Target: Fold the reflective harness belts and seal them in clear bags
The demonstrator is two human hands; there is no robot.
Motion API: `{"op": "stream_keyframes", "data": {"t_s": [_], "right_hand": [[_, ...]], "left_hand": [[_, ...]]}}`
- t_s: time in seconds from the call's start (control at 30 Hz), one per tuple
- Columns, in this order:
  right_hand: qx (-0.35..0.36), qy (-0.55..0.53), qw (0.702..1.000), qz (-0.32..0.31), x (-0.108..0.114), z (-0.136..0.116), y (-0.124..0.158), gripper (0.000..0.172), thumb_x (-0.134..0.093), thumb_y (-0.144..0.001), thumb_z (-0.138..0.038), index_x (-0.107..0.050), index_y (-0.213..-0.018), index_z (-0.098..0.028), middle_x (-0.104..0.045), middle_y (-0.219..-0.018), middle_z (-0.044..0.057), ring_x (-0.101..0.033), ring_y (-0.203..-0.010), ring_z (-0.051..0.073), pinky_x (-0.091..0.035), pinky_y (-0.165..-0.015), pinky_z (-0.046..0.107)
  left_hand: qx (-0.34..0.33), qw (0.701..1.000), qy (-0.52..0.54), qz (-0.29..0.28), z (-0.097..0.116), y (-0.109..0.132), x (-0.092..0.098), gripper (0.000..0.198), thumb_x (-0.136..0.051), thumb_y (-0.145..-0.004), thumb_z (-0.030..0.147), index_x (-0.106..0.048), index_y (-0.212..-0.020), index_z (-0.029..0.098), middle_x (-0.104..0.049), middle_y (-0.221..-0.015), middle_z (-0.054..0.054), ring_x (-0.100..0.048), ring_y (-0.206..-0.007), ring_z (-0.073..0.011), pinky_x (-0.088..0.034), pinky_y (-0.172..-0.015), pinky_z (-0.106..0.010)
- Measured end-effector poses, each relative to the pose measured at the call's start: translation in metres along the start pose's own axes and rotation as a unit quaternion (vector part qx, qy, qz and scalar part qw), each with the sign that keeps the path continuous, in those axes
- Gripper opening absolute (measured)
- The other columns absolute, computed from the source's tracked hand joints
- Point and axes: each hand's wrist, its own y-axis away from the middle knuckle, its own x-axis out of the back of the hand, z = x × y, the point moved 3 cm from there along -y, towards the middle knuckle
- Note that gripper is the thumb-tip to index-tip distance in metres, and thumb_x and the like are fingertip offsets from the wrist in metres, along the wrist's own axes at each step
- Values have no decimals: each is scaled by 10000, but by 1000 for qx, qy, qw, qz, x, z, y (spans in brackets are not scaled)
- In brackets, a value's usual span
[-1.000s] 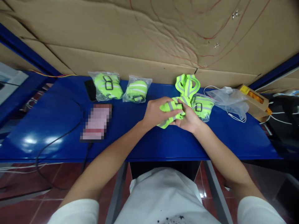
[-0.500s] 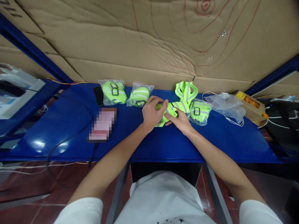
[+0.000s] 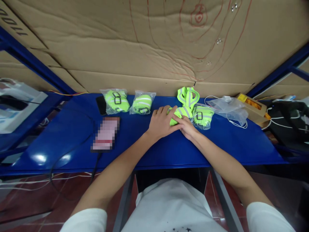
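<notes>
Table: blue; a phone lies on it, left of the hands. Left hand is clenched over the folded strap, pressing it onto the table at centre. Right hand grasps the same strap from the right, fingertips touching the left hand. Beyond: loose loops, bagged straps, cardboard.

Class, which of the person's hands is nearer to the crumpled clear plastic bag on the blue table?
Right. The right hand is left of the crumpled clear plastic bag, touching the folded reflective strap; the left hand is farther left, covering that strap's other end.
</notes>
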Motion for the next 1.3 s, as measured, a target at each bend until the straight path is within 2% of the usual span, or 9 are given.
{"op": "stream_keyframes", "data": {"t_s": [0.23, 0.37, 0.5, 0.57, 0.67, 0.77, 0.9, 1.07, 1.3], "right_hand": [[-56, 15, 989, -135, 7, -11, -2, 961, -196, -855, -943, -718, -1118, -180, -779, -1010, 114, -726, -968, 239, -584, -822, 346], [-21, 48, 986, -157, 3, -21, 3, 1000, -138, -881, -918, -716, -1205, -169, -766, -1154, 109, -690, -1085, 221, -544, -921, 335], [40, 97, 983, -152, 5, -45, 13, 829, -295, -947, -832, -692, -1298, -195, -776, -1146, 102, -700, -1084, 234, -532, -949, 369], [141, 210, 964, -79, 26, -65, 14, 602, -490, -964, -710, -748, -1195, -218, -783, -1119, 90, -706, -1049, 236, -524, -963, 377], [258, 411, 852, 198, 91, -92, 8, 378, -577, -980, -502, -751, -1159, -218, -751, -1201, 102, -678, -1115, 262, -473, -1059, 441], [104, 580, 690, 420, 160, -95, -1, 388, -690, -874, -327, -710, -1220, -152, -671, -1326, 202, -587, -1274, 375, -391, -1114, 585], [56, 582, 675, 451, 199, -87, -5, 223, -551, -922, -202, -728, -1024, -112, -726, -1057, 218, -679, -1065, 366, -488, -973, 565], [236, 565, 659, 437, 166, -92, 1, 387, -330, -1067, -269, -603, -1301, -126, -630, -1284, 197, -597, -1219, 290, -449, -1091, 488], [411, 553, 710, 145, 65, -59, 5, 352, -358, -1092, -297, -638, -1302, -258, -615, -1125, 107, -616, -1079, 236, -530, -962, 381]], "left_hand": [[29, 1000, 7, 2, -19, -4, 0, 994, -630, -795, 823, -479, -1535, 176, -563, -1470, -230, -565, -1277, -450, -433, -1054, -556], [93, 978, 178, 49, -31, -9, -3, 910, -784, -763, 667, -496, -1477, 182, -568, -1469, -200, -534, -1345, -402, -395, -1144, -540], [289, 768, 564, 91, -35, -9, -19, 763, -849, -698, 400, -541, -1367, 202, -685, -1249, -103, -662, -1130, -268, -523, -971, -388], [336, 674, 654, 67, -30, -9, -25, 660, -823, -689, 349, -596, -1287, 188, -727, -1106, -76, -704, -970, -238, -553, -840, -343], [329, 631, 703, 17, -24, -10, -19, 547, -807, -681, 336, -675, -1179, 153, -760, -1116, -110, -734, -933, -264, -589, -768, -349], [312, 586, 748, -23, -20, -11, -9, 454, -790, -713, 333, -726, -1116, 134, -752, -1227, -141, -740, -1037, -304, -627, -811, -388], [310, 543, 777, -70, -16, -9, -7, 407, -785, -742, 300, -751, -1101, 111, -759, -1230, -164, -743, -1089, -335, -640, -853, -414], [306, 499, 802, -119, -4, -3, -13, 483, -807, -752, 258, -726, -1213, 136, -778, -1188, -145, -770, -1022, -337, -636, -866, -441], [292, 516, 791, -148, 5, 1, -11, 586, -949, -633, 306, -718, -1146, 141, -793, -1037, -122, -773, -896, -308, -616, -836, -434]]}}
